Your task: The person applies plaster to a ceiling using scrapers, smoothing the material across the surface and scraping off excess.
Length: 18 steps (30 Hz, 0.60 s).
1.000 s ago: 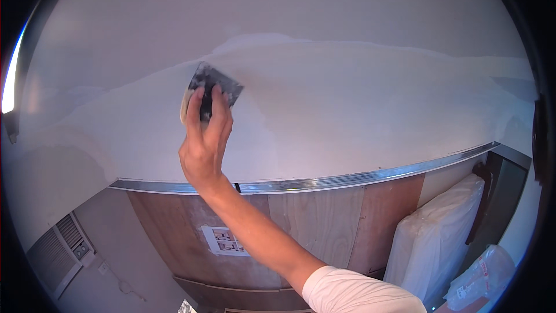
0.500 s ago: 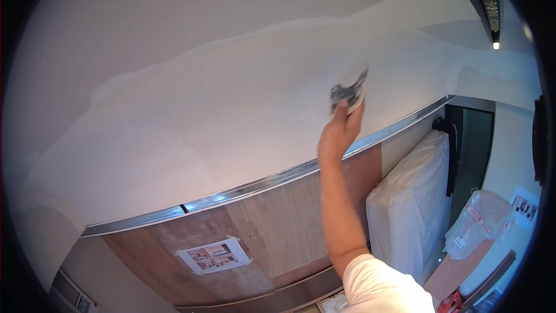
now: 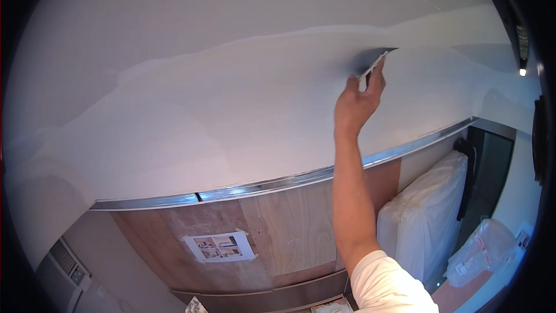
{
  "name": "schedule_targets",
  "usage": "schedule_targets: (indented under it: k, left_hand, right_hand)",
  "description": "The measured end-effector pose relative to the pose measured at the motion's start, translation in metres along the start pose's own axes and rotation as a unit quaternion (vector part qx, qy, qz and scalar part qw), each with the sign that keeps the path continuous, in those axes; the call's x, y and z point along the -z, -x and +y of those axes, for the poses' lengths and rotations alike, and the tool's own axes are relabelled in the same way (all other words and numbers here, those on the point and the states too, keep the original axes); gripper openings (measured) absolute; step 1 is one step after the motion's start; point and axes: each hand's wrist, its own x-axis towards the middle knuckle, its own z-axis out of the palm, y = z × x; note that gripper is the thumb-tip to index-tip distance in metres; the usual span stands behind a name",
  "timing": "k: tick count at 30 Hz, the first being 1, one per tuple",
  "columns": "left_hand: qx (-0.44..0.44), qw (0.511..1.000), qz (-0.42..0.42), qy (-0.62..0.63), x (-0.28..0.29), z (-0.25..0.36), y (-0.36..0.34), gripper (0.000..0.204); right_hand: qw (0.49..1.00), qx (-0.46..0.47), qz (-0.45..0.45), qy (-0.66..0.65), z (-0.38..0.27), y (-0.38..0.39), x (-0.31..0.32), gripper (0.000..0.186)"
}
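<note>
Hand, right (image 3: 356,106): gripping scraper (image 3: 373,66) | taped sheet (image 3: 220,247): pictures | plastic bag (image 3: 482,254): red print, unreadable

The thin, flat grey scraper (image 3: 376,64) is in the right hand (image 3: 357,104), right of the rectangular white paper sheet (image 3: 222,247) on flat brown wooden panelling (image 3: 295,226), left of the crumpled clear plastic bag (image 3: 480,252).

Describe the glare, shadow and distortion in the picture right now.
Head view: bluish glare streaks the metal strip, which looks curved; same view, a soft dark shadow lies beside the scraper in the right hand; same view, the lamp shows as a bright spot near the black rim.
</note>
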Motion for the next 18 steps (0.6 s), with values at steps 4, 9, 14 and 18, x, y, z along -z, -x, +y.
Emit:
schedule_targets:
  k: [4, 9, 14, 18]
  left_hand:
    - [-0.046, 0.992, 0.027, -0.118, 0.022, -0.002, 0.009, 0.042]
    - [-0.073, 0.972, 0.122, -0.186, 0.064, -0.019, 0.040, 0.041]
    - [-0.044, 0.977, 0.142, -0.155, 0.127, -0.057, 0.059, 0.034]
    - [-0.038, 0.995, 0.090, 0.005, 0.182, -0.100, 0.068, 0.034]
  right_hand:
    - [0.997, 0.016, -0.021, -0.066, -0.053, 0.064, -0.048, 0.072]
    - [0.995, 0.044, -0.023, -0.092, -0.109, 0.142, -0.111, 0.073]
    - [0.994, 0.060, -0.018, -0.094, -0.155, 0.198, -0.158, 0.069]
    - [0.990, 0.049, -0.017, -0.130, -0.186, 0.236, -0.188, 0.065]
